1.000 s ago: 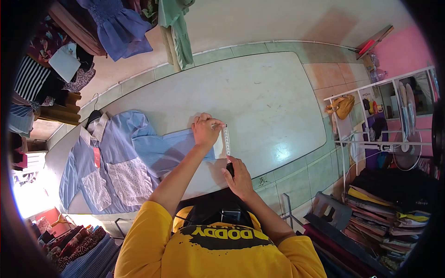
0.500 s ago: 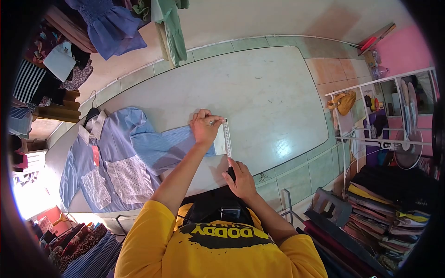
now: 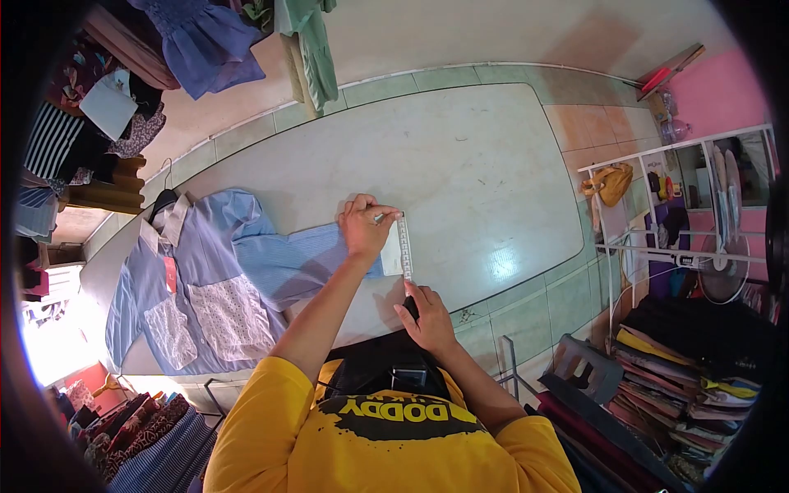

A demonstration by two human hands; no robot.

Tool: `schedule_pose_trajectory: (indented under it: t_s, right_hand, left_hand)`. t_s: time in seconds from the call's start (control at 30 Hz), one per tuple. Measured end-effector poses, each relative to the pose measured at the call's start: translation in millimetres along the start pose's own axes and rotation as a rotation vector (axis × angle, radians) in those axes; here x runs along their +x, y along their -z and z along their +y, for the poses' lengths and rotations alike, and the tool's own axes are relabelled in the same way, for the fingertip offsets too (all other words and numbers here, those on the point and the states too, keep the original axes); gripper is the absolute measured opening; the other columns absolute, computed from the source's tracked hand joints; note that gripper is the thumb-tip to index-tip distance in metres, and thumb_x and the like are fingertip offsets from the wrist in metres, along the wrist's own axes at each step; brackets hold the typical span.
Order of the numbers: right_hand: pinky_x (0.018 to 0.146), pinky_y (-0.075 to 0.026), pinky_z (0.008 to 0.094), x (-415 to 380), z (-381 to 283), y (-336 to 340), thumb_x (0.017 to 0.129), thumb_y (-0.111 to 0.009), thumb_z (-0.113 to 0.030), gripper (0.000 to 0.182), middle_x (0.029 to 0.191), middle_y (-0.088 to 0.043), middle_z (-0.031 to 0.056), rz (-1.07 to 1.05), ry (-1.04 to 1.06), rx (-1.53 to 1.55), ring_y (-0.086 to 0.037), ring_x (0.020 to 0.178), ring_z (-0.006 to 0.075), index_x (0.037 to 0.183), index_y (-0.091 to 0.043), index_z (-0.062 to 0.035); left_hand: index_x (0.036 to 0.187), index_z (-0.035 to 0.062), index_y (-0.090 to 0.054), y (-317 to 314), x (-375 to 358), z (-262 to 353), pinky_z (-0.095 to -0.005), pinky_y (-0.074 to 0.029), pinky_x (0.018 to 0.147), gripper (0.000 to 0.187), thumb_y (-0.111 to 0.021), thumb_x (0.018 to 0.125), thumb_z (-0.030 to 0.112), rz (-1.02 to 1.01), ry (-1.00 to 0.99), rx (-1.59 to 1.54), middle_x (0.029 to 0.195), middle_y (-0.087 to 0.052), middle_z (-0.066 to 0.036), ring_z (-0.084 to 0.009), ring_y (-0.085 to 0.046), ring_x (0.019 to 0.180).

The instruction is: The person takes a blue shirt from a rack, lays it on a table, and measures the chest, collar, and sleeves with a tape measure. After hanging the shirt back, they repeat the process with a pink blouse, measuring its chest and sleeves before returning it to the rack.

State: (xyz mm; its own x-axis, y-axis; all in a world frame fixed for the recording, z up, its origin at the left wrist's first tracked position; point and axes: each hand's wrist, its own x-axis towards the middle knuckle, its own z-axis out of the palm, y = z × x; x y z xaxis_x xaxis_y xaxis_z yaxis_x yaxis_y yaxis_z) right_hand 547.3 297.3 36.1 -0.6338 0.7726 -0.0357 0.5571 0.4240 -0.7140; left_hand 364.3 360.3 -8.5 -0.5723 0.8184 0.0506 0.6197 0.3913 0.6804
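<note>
A blue shirt [image 3: 214, 271] with a pale collar and white lace panels lies spread on the table, one sleeve [image 3: 308, 255] stretched to the right. Across that sleeve's white cuff [image 3: 392, 253] runs the white strip of a tape measure [image 3: 403, 246]. My left hand [image 3: 366, 226] rests at the cuff's far edge, its fingers pinching the tape's end; a thin, pen-like item also shows between them. Near the cuff's lower edge, my right hand [image 3: 429, 316] is closed around the tape's black case, mostly hidden by the fingers. A red tag [image 3: 171, 274] hangs on the shirt front.
The pale table [image 3: 493, 181] extends right and away from me. A black hanger [image 3: 164, 201] sits in the shirt's collar. Clothes hang at upper left. To the right are a white metal rack [image 3: 649, 152], a fan [image 3: 723, 275] and stacked folded garments [image 3: 690, 370].
The view has shifted very slightly. Both hands, the tape and the shirt keep the same positions relative to one another.
</note>
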Motion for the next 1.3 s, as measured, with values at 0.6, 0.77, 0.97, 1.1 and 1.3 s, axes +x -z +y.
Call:
schedule_pose_trajectory:
  t_s: [0.6,0.77,0.97,1.1,1.3]
  right_hand:
    - [0.068,-0.044,0.04,9,4,2,0.08,-0.055,-0.027,0.043,0.085,-0.053,0.0185,0.01,-0.038,0.082,-0.053,0.078,0.0358,0.111,-0.044,0.0009]
    - [0.07,-0.045,0.0416,8,1,2,0.079,-0.056,-0.029,0.047,0.088,-0.054,0.0206,0.033,-0.138,0.158,-0.054,0.08,0.0374,0.114,-0.041,-0.001]
    - [0.071,-0.047,0.0407,17,-3,3,0.077,-0.055,-0.025,0.048,0.114,-0.048,0.0179,-0.027,0.08,-0.019,-0.055,0.081,0.0354,0.117,-0.04,-0.0038]
    - [0.069,-0.049,0.0405,39,-4,8,0.07,-0.057,-0.021,0.055,0.125,-0.042,0.0092,-0.233,0.154,-0.246,-0.056,0.082,0.0313,0.121,-0.04,-0.0084]
    - [0.063,-0.048,0.0448,73,66,56,0.066,-0.056,-0.021,0.056,0.113,-0.051,0.0081,-0.13,-0.003,-0.584,-0.057,0.074,0.0321,0.12,-0.042,-0.0124]
  left_hand:
    - [0.078,0.0211,-0.068,4,-1,-5,-0.0338,-0.032,0.08,0.01,-0.067,0.069,0.023,-0.042,-0.092,-0.025,0.085,-0.051,0.002,-0.0176,-0.045,0.09]
    - [0.092,0.012,-0.064,35,-12,-20,-0.0378,-0.037,0.081,0.016,-0.058,0.077,0.013,-0.108,-0.192,-0.253,0.094,-0.054,-0.005,-0.0238,-0.049,0.093]
    - [0.095,0.0041,-0.059,134,-95,-51,-0.0364,-0.038,0.082,0.019,-0.054,0.077,0.006,0.332,-0.211,-0.031,0.091,-0.053,-0.013,-0.03,-0.049,0.09]
    - [0.097,0.0015,-0.055,176,-158,-119,-0.0378,-0.034,0.085,0.019,-0.053,0.078,0.006,0.693,0.091,0.203,0.096,-0.049,-0.015,-0.0312,-0.044,0.095]
    - [0.098,0.0014,-0.053,232,-229,-182,-0.0398,-0.033,0.086,0.021,-0.052,0.078,0.006,0.765,0.337,0.38,0.098,-0.05,-0.016,-0.0326,-0.044,0.098]
